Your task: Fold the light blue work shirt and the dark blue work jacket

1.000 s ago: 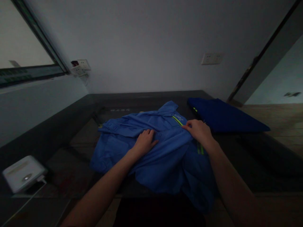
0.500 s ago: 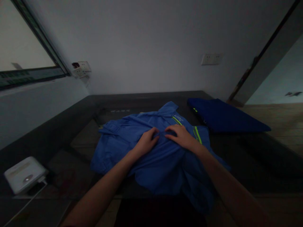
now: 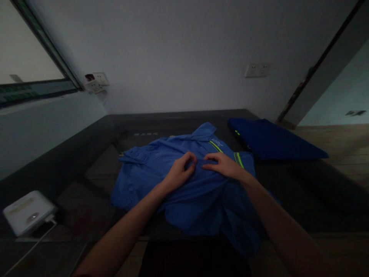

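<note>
A blue work jacket (image 3: 155, 173) with yellow-green stripes and white lettering lies spread and wrinkled on the dark table, its collar at the far side. Near its middle, my left hand (image 3: 183, 168) has thumb and forefinger curled together on a raised fold of cloth. Just to the right, the fingers of my right hand (image 3: 221, 164) are bent round the same fold, with a small gap showing between thumb and forefinger. The fingertips of the two hands are close but apart. Part of the jacket hangs over the near edge, below my right forearm.
A folded dark blue cloth item (image 3: 276, 140) lies on the table (image 3: 95, 169) to the right. At the left front stands a white box-like device (image 3: 29, 213) with a cable. Wall sockets (image 3: 258, 70) sit on the wall behind the table.
Both hands stay at the jacket's middle, with their fingers slightly more curled round the fold. My right hand has shifted a little. The view has tilted slightly.
</note>
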The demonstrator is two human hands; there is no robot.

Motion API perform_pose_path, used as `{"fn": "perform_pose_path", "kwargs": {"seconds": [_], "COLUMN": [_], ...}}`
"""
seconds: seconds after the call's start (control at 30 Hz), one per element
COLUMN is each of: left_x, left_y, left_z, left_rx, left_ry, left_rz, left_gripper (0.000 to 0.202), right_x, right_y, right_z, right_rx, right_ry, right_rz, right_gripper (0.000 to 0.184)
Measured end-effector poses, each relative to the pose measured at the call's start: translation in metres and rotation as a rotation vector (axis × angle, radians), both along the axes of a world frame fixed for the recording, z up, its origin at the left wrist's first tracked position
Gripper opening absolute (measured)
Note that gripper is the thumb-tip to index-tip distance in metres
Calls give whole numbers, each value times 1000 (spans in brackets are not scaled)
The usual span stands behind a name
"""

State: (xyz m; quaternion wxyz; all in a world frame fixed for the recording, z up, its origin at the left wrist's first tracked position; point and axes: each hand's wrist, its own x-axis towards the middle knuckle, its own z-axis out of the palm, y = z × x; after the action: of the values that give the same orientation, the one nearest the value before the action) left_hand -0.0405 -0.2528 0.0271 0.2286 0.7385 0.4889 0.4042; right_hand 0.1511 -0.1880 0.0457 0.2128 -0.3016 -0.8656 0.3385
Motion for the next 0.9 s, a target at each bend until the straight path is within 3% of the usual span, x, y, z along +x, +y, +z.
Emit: {"fn": "perform_pose_path", "kwargs": {"seconds": [0.27,0.9], "left_x": [2,3], "left_y": [0,5], "left_z": [-1,-13], "left_rx": [156,76], "left_ry": [96,73], "left_rz": [62,33], "left_gripper": [18,9], "right_x": [1,-5], "right_y": [1,-1], "right_z": [-4,-10], "right_rx": [29,94], "right_ry": [15,-18], "right_rz": [-84,-11], "right_gripper": [24,17]}}
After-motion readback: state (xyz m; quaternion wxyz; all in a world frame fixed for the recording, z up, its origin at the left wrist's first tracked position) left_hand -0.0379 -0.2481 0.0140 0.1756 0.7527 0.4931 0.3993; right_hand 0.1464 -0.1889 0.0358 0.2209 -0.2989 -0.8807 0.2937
